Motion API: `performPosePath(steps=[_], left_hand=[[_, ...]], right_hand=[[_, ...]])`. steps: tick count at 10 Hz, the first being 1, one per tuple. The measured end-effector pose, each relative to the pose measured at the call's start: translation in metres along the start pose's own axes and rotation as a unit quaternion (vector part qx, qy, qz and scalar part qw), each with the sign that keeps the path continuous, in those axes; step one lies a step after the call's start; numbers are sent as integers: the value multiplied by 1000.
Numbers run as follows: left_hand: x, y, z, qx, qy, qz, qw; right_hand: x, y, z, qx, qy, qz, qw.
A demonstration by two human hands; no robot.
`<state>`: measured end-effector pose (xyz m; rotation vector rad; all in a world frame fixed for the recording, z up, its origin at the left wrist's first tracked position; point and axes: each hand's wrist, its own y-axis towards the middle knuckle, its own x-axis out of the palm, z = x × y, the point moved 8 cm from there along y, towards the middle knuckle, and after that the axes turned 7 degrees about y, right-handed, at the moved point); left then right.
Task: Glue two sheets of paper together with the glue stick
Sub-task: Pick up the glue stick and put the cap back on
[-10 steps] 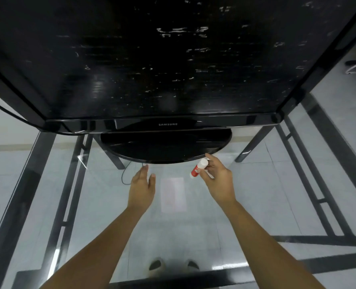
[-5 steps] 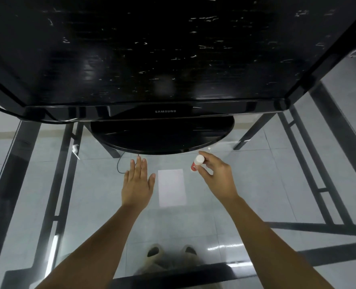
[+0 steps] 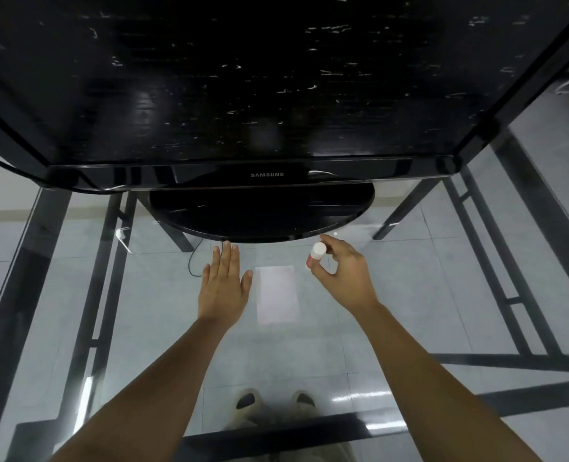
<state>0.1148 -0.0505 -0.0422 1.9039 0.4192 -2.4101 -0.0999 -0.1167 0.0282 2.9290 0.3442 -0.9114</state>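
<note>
The right hand (image 3: 346,275) pinches a red-and-white plastic glue stick (image 3: 316,254), now tipped upright, just right of the white paper rectangle (image 3: 277,294) on the glass tabletop (image 3: 163,328); the left hand (image 3: 223,285) (fingers flattened, empty) has spread beside it, suggesting gluing is imminent.

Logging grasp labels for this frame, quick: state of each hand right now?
Left hand: open, flat, fingers extended, holding nothing, beside the paper.
Right hand: closed on the glue stick, fingertip grip.
</note>
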Motion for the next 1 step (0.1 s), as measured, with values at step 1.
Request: performPosePath(steps=[1], left_hand=[[-15,1,6,8,-14,23,1000]], right_hand=[[-3,-2,-3,7,5,1,1000]])
